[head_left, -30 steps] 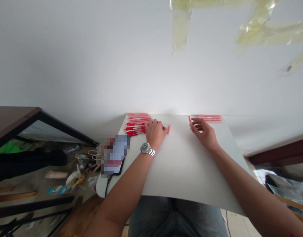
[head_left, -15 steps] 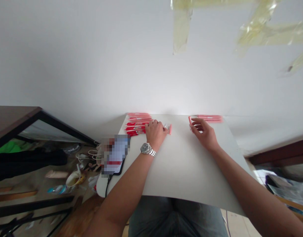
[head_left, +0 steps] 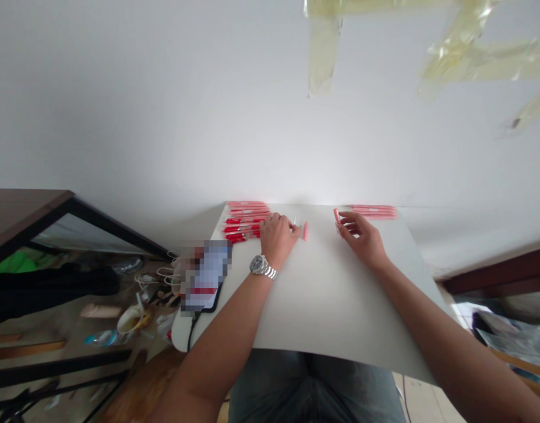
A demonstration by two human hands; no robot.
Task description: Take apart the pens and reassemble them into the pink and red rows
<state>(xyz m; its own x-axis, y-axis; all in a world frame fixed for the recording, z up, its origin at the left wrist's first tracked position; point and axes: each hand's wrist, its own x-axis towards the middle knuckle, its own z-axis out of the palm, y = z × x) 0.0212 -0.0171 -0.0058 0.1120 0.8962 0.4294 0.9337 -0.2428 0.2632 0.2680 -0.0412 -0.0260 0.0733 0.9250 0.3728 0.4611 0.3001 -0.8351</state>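
Left hand (head_left: 276, 239) resting on the white board (head_left: 340, 311), knuckles up, fingers pressed together and pointing toward a pink pen (head_left: 305, 231) that lies just past the fingertips. Whether those fingers pinch that pen or only sit beside it: impossible to tell from this view. Just above them, a tiny pale piece (head_left: 295, 221), too small to name. Around the left wrist, a silver wristwatch (head_left: 260, 265).

Right hand (head_left: 364, 239) near the far edge of the board, well apart from the left, fingers curled and pinching a second pink pen (head_left: 336, 216), its tip poking out past the fingertips at a slight tilt.

Along that far edge, a bunch of red pens (head_left: 243, 222) lying side by side, just beyond the left hand, and a smaller row of pink pens (head_left: 374, 211) lying just beyond the right hand.

At the board's left corner, a pixelated block (head_left: 205, 276) with a black cable (head_left: 191, 335) running off the edge. Under the near edge, blue jeans (head_left: 314, 393). Down on the floor to the left, a white cup (head_left: 131, 320) among scattered odds and ends. Overhead, strips of yellowish tape (head_left: 468, 59) on a pale wall (head_left: 164, 117).
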